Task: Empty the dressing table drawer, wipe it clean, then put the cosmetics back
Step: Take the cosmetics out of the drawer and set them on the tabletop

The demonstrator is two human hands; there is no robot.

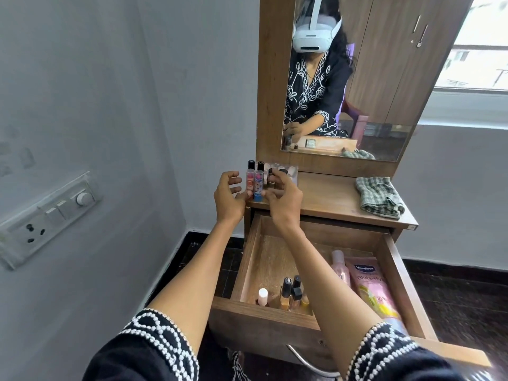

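Two hands work at the far-left corner of the bench (338,202), head view. Left hand (229,199) half-curled beside two upright lip balm tubes (254,184), thumb near their bases; cannot tell if it pinches one. Right hand (283,200) curls round a small dark bottle (272,176). Drawer (395,270) open, part emptied: small bottles (290,294) near front, pink lotion tube (376,290) and pink bottle (339,266) at right. Cloth (380,196) lies far right. Judgement: glass bottles light, slick, tippy; take by cap or waist. Lotion tube soft; take mid-body.
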